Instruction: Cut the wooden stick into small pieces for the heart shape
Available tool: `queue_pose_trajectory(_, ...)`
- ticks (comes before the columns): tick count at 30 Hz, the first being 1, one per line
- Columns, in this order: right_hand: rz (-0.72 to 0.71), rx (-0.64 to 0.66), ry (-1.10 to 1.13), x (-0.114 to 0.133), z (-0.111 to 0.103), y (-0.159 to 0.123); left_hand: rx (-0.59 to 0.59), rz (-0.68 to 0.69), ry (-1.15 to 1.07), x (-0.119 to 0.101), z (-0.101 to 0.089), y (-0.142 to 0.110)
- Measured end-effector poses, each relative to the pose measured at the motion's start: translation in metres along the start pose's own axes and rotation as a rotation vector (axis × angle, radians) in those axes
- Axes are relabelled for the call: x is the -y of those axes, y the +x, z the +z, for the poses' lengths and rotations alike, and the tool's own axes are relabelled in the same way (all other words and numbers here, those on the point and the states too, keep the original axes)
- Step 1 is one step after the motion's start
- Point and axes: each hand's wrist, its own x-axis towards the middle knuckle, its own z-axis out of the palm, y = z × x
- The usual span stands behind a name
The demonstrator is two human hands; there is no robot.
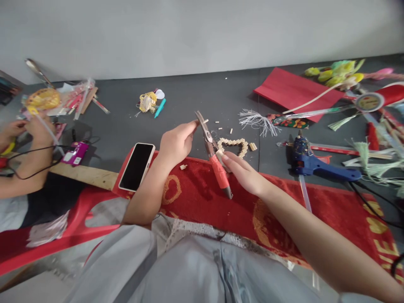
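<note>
My right hand [243, 170] grips a pair of shears [219, 170] with red-wrapped handles, their blades pointing up and away from me. Beside the blade tips, my left hand [176, 143] is closed in a pinch on a thin pale stick [205, 121], whose short end shows past the blades. Just beyond the shears lies a heart-shaped outline [242, 143] built of small pale pieces, partly hidden by my right hand. A small bundle of pale sticks [253, 146] sits at its right, and several tiny cut bits [231, 131] are scattered behind it.
A phone [136, 167] lies left on the red towel [202, 181]. At right are a blue glue gun [325, 166] with its cord, white threads [259, 121], red paper [298, 92] and a red ribbon roll [369, 102]. Another person's hands [39, 126] work at far left.
</note>
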Motion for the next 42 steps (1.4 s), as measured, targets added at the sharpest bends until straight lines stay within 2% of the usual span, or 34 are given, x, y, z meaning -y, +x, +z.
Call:
queue_pose_trajectory(5,-0.033,-0.013,-0.051,0.000,-0.004,0.001,0.006,-0.001,0.008,0.001,0.002,0.000)
queue_pose_trajectory(10,-0.004,0.039,-0.063,-0.003,-0.007,0.003,0.000,0.010,0.015,0.004,0.004,0.001)
queue_pose_trajectory(18,0.050,-0.002,-0.175,0.003,-0.005,0.002,0.003,0.003,0.013,0.001,0.002,0.001)
queue_pose_trajectory(34,-0.001,-0.049,-0.244,0.003,-0.003,0.000,0.016,0.011,0.056,0.002,0.005,0.001)
queue_pose_trajectory(38,0.012,-0.082,-0.192,0.000,-0.001,0.002,-0.062,0.055,0.086,0.004,0.010,0.002)
queue_pose_trajectory(42,0.019,-0.134,-0.101,-0.004,0.001,0.004,-0.276,0.120,0.122,-0.001,0.012,-0.003)
